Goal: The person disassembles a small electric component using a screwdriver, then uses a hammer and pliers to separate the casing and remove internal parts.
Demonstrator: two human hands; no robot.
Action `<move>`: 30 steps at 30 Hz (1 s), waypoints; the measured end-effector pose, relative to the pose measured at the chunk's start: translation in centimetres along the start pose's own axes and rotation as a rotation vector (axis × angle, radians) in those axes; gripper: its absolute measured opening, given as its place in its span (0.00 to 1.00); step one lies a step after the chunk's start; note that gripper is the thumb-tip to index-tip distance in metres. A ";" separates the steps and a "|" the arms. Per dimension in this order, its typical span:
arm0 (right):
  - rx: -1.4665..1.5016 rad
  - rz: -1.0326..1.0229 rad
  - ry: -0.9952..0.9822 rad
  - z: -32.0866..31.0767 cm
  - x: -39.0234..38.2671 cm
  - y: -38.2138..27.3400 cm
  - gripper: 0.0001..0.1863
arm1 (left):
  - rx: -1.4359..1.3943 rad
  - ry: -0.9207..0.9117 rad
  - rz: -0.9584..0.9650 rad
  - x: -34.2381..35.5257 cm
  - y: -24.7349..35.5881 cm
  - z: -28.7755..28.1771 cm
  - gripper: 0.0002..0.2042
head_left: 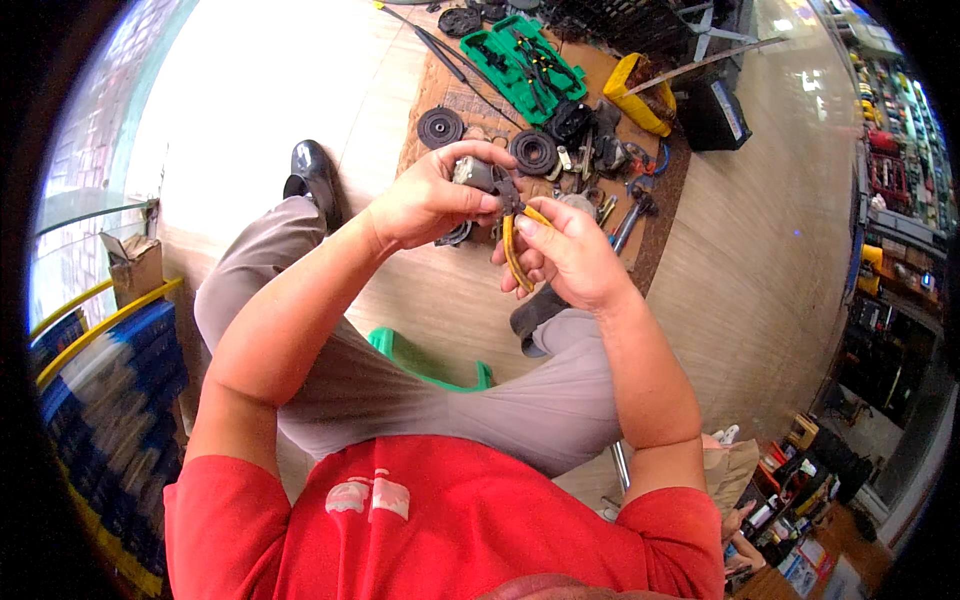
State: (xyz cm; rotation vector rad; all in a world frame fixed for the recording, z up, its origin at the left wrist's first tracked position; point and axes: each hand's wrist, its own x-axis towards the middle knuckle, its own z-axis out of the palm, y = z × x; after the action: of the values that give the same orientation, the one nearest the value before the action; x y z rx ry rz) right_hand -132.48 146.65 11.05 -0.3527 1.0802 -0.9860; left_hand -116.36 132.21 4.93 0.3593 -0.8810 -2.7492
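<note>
My left hand (430, 198) is closed around a small grey metal part (472, 174), with fingers over its top and thumb below. Yellow-handled pliers (511, 250) are gripped in my right hand (580, 255), their handles spread apart. The dark jaws of the pliers meet the right end of the metal part. Whether they bite on it is too small to tell. Both hands are held up in front of my knees, over the near edge of a brown cardboard mat (425, 100).
On the mat lie an open green tool case (525, 62), black round discs (533, 152), a hammer (632, 220) and a yellow container (637, 92). A black box (713, 115) stands right of it. Blue stacked goods (115, 400) are at left; crowded shelves (885, 170) line the right.
</note>
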 end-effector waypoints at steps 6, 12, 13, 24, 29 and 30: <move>0.029 0.006 0.000 -0.3 0.4 0.6 0.15 | 0.033 0.051 -0.008 -0.1 0.4 0.6 0.17; -0.820 -0.364 0.394 -0.3 1.1 1.4 0.36 | 0.186 0.217 0.074 0.2 0.0 1.0 0.15; -0.993 -0.414 0.424 0.2 1.1 1.2 0.36 | 0.245 0.243 0.088 0.1 0.1 0.9 0.15; -1.306 -0.382 0.530 -0.1 1.2 1.4 0.27 | 0.402 0.265 0.120 0.2 -0.6 1.0 0.18; -1.311 -0.431 0.510 -0.1 0.5 0.9 0.26 | 0.432 0.254 0.097 0.3 -0.8 1.2 0.17; -1.280 -0.442 0.485 -0.1 0.5 0.7 0.26 | 0.408 0.248 0.087 0.2 -0.8 1.3 0.17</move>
State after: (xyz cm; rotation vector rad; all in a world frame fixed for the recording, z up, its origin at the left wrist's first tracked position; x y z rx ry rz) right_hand -132.11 146.66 10.27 -1.4888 2.0669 -0.6312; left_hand -117.09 133.47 5.49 0.6980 -1.3461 -2.3656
